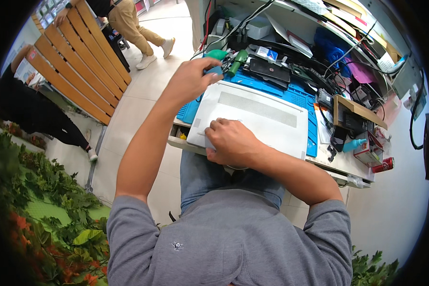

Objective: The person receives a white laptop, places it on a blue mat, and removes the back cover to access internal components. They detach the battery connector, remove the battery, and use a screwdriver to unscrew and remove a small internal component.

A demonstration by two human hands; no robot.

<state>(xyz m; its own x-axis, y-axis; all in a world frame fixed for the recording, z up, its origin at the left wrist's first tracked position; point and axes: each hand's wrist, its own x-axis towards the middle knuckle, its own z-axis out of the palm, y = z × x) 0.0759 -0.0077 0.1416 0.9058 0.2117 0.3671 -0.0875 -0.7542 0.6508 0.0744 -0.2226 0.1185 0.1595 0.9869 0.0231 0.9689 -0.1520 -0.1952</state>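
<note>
One laptop (274,131) lies on blue mat (312,138). Left hand (189,80), raised by laptop's far-left corner, pinches small blue object (216,71). Right hand (233,141) curls over laptop's near-left part; whether gripping anything, cannot tell. Beyond laptop, green tube (238,63); right of laptop, well apart, red can (384,165).
</note>
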